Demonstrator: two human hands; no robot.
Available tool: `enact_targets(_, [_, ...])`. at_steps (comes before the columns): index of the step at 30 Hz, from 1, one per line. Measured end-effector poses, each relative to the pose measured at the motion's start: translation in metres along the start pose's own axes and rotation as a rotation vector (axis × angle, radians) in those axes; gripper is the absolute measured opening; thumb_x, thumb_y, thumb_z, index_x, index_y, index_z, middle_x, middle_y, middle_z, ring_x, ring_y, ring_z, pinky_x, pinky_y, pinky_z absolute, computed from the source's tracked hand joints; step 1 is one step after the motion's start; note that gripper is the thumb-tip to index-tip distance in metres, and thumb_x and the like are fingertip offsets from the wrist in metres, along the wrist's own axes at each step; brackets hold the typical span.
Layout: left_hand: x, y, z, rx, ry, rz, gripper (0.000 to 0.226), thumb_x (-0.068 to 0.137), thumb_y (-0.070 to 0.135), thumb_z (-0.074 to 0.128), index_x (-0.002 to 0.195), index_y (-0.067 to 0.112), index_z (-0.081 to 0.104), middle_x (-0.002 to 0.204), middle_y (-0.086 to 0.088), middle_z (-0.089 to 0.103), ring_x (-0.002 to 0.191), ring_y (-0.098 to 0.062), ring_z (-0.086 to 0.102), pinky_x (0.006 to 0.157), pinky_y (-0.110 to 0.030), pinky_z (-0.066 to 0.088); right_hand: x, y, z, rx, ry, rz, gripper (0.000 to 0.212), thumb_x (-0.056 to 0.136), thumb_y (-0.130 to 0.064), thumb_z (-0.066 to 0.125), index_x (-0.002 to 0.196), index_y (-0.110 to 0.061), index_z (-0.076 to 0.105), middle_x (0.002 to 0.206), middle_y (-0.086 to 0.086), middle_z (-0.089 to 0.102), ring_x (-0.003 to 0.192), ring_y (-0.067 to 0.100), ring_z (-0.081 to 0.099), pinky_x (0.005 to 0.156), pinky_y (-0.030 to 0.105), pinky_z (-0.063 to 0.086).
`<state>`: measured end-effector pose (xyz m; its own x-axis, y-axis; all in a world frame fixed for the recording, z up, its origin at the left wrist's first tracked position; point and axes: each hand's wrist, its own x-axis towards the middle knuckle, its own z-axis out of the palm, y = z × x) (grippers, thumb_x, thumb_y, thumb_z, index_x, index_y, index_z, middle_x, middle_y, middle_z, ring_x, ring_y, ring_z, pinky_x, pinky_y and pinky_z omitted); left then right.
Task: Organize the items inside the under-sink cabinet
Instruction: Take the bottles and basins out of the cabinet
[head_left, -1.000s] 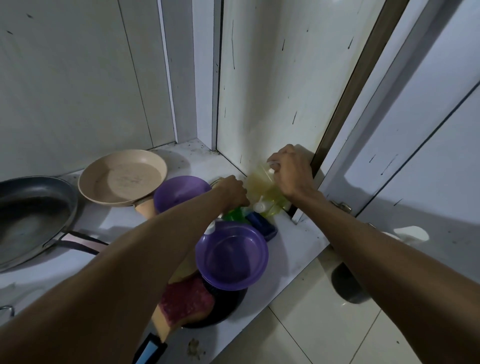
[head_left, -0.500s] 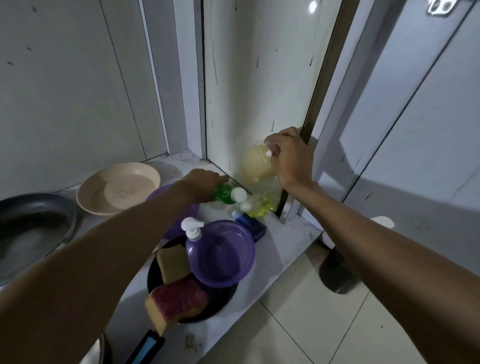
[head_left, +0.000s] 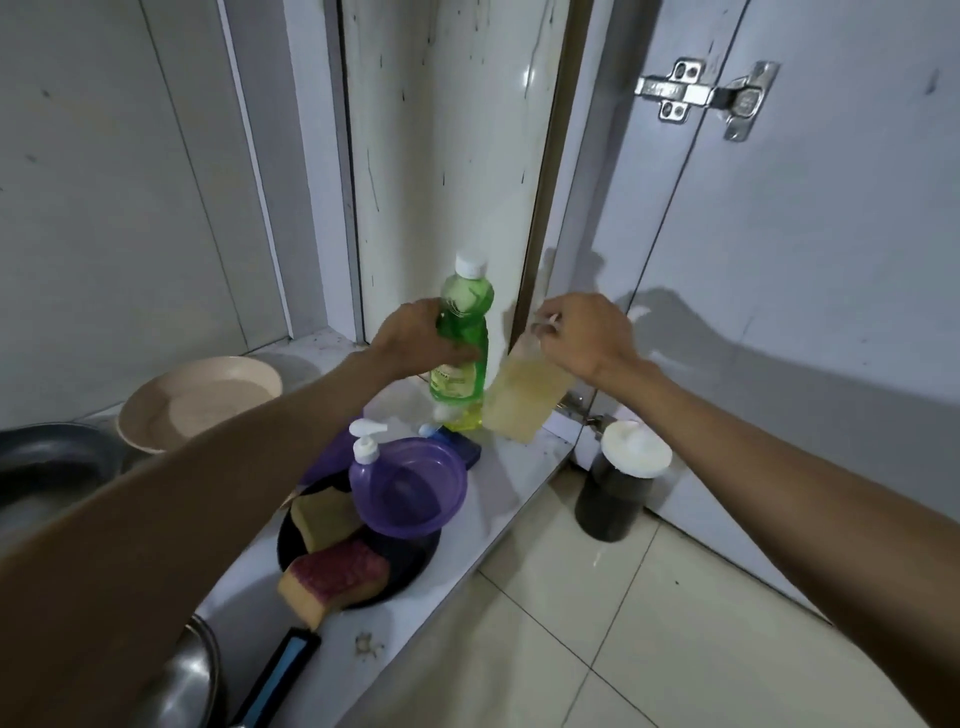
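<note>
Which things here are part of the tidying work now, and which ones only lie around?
In use now:
left hand holding green bottle
right hand holding pale yellow bottle

Lying about:
purple bowl
pump bottle
sponges
beige pan
dark jar on the floor

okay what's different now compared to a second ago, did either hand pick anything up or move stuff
The left hand has lifted the green bottle clear of the cabinet floor; a second ago it was only reaching down among the items there. The right hand kept its grip on the top of the yellowish jug and raised it, tilted. The purple bowl, sponges and beige pan stayed put.
</note>
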<state>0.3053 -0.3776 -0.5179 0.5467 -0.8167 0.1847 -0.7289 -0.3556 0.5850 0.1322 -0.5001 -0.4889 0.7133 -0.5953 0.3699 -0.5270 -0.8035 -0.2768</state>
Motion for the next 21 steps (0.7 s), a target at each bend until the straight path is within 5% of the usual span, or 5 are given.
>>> enact_targets(5, [-0.011, 0.029, 0.034, -0.037, -0.147, 0.016, 0.054, 0.067, 0.047, 0.080, 0.109, 0.019, 0.064, 0.099, -0.001, 0.069, 0.089, -0.020, 0.065, 0.079, -0.034, 0.056, -0.037, 0.026, -0.021, -0.033, -0.243, 0.128, 0.021, 0.086, -0.013, 0.058, 0.094, -0.016, 0.077, 0.097, -0.006, 0.073, 0.055, 0.014, 0.065, 0.073, 0.030, 0.059])
enact_targets(9, [-0.024, 0.051, 0.077, -0.061, -0.275, 0.061, 0.059, 0.067, 0.044, 0.082, 0.115, 0.017, 0.062, 0.103, 0.001, 0.066, 0.089, -0.017, 0.062, 0.075, -0.027, 0.050, -0.072, 0.057, -0.034, -0.018, -0.441, 0.206, 0.015, 0.090, -0.021, 0.061, 0.088, -0.020, 0.075, 0.087, -0.004, 0.073, 0.053, 0.021, 0.070, 0.070, 0.033, 0.060])
enact_targets(14, [-0.039, 0.085, 0.144, -0.002, -0.480, 0.134, 0.069, 0.064, 0.050, 0.082, 0.122, 0.021, 0.059, 0.114, 0.003, 0.064, 0.106, -0.021, 0.061, 0.089, -0.034, 0.051, -0.116, 0.112, -0.046, -0.075, -0.608, 0.352, 0.018, 0.091, -0.025, 0.064, 0.107, -0.021, 0.070, 0.095, -0.001, 0.067, 0.058, 0.022, 0.072, 0.075, 0.034, 0.061])
enact_targets(21, [-0.056, 0.136, 0.236, -0.014, -0.579, 0.157, 0.066, 0.064, 0.048, 0.082, 0.117, 0.016, 0.061, 0.113, -0.001, 0.067, 0.102, -0.022, 0.062, 0.084, -0.034, 0.053, -0.179, 0.190, -0.050, -0.125, -0.510, 0.506, 0.017, 0.090, -0.026, 0.066, 0.105, -0.020, 0.072, 0.094, -0.004, 0.071, 0.054, 0.016, 0.069, 0.071, 0.031, 0.060])
